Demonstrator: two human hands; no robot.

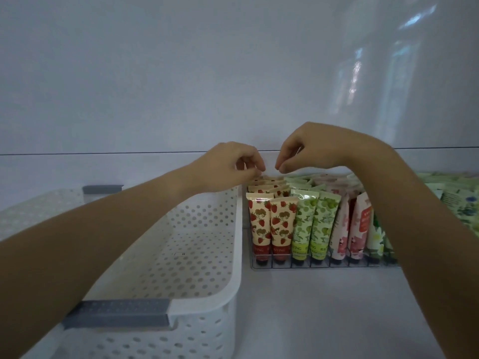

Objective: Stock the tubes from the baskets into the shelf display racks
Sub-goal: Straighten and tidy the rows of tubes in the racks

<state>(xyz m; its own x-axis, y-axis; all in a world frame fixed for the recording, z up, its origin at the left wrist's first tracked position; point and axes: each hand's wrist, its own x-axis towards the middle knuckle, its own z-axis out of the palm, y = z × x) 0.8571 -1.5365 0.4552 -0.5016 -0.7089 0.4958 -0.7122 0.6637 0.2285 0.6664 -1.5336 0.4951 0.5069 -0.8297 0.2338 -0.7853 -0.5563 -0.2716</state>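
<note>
Plastic tubes (282, 224) stand cap-down in the rack (324, 267); left hand (228, 164) and right hand (318, 149) fingers (287, 163) curl above, grip unclear.

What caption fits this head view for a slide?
Left hand and right hand reach for the rear strawberry tubes in the wire rack, beside a white basket.

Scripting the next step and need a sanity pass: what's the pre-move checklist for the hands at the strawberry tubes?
1. Front strawberry tubes upright in the rack: ok.
2. Grip of left hand on a back-row tube: cannot tell; curled fingers meet the tube tops.
3. Anything held in right hand: cannot tell; fingertips bunched, no tube visible.
4. Free slot behind the strawberry rows: cannot tell; the hands cover it.
5. Tubes cleared from basket: ok where visible; the left arm hides part.
6. Straightness of pink tubes: not ok, they lean.
</note>
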